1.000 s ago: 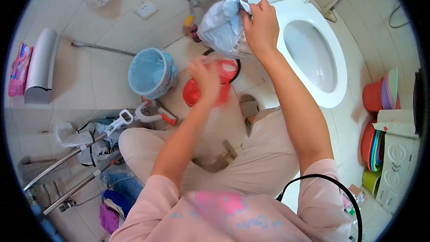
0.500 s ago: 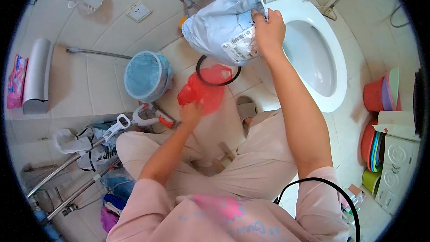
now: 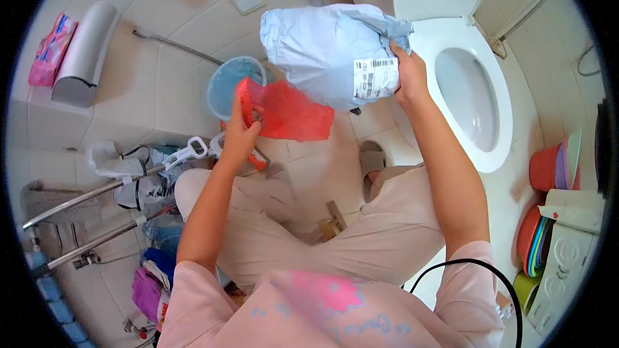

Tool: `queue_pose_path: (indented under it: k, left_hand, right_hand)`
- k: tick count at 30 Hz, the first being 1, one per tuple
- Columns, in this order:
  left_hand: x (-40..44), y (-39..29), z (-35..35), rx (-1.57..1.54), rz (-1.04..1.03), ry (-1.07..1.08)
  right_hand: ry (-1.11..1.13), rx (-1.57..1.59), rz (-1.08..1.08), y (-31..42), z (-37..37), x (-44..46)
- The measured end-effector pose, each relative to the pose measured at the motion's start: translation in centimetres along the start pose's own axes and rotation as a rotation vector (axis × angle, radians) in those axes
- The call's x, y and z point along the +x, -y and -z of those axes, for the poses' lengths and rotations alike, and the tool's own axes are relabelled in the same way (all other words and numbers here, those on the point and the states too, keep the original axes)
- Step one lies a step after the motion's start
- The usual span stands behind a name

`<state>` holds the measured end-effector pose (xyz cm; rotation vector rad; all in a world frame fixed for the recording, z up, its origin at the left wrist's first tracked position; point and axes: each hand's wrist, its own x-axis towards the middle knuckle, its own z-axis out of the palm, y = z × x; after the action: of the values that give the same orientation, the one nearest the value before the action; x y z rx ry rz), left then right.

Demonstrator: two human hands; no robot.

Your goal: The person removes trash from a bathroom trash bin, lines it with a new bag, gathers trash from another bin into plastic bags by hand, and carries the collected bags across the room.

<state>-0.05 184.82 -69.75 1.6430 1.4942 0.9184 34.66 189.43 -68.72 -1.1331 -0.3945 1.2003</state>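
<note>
My right hand (image 3: 412, 78) grips the gathered end of a pale blue-white plastic mailing bag (image 3: 313, 48), which bulges and bears a printed barcode label (image 3: 376, 78). My left hand (image 3: 244, 130) is closed on a thin red plastic bag (image 3: 293, 116), lifted off the floor and stretched out to the right, just under the mailing bag. Behind the red bag stands a bin (image 3: 222, 93) with a bluish liner, its right side partly covered. What the mailing bag contains is hidden.
A toilet (image 3: 496, 148) with its lid up stands at my right. Stacked coloured basins (image 3: 545, 167) are by the right wall. To my left are metal rails (image 3: 97, 200) with hanging bags and a grey paper holder (image 3: 85, 55). A slippered foot (image 3: 373, 162) rests on the tiles.
My left hand has raised the red bag from the floor, up and left toward the bin. The mailing bag has turned, showing its label squarely. The black ring is now mostly hidden.
</note>
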Motion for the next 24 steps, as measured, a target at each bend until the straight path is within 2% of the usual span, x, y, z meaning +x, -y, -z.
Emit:
queue_pose_path:
  k: [2,5,8,11,12,14,16,20,22,24]
  left_hand:
    - [0.0,-0.1,1.4,0.130,0.045,0.089]
    - [0.3,-0.7,3.2,0.146,-0.055,0.175]
    - [1.0,0.4,4.4,0.190,-0.226,0.146]
    - [1.1,-1.5,5.4,0.083,-0.219,0.192]
    - [1.3,-1.3,5.6,0.130,-0.230,0.189]
    - [1.4,-0.8,5.8,0.224,-0.253,0.184]
    - [0.6,-3.2,5.5,0.280,-0.230,0.245]
    - [-0.1,-5.4,4.7,0.233,-0.300,0.323]
    - [-0.6,-6.6,4.5,0.178,-0.321,0.313]
    - [-1.3,-7.4,4.3,0.175,-0.359,0.324]
  right_hand:
    - [0.044,0.038,0.006,-1.0,-0.2,-0.8]
    - [0.079,0.034,0.019,-2.2,-0.6,-2.6]
    - [0.067,-0.092,0.024,-3.7,-0.1,-2.8]
    - [0.074,-0.459,0.246,-4.8,-0.1,-3.6]
    - [0.052,-0.569,0.332,-4.4,-1.1,-5.2]
    - [0.149,-0.676,0.529,-3.5,-2.4,-8.2]
    - [0.204,-0.786,0.666,-4.1,-3.7,-10.2]
    - [0.550,-0.970,1.180,-6.4,-5.4,-13.0]
    - [0.766,-1.081,1.263,-7.6,-6.2,-14.2]
    - [0.893,-1.131,1.249,-9.8,-6.1,-14.2]
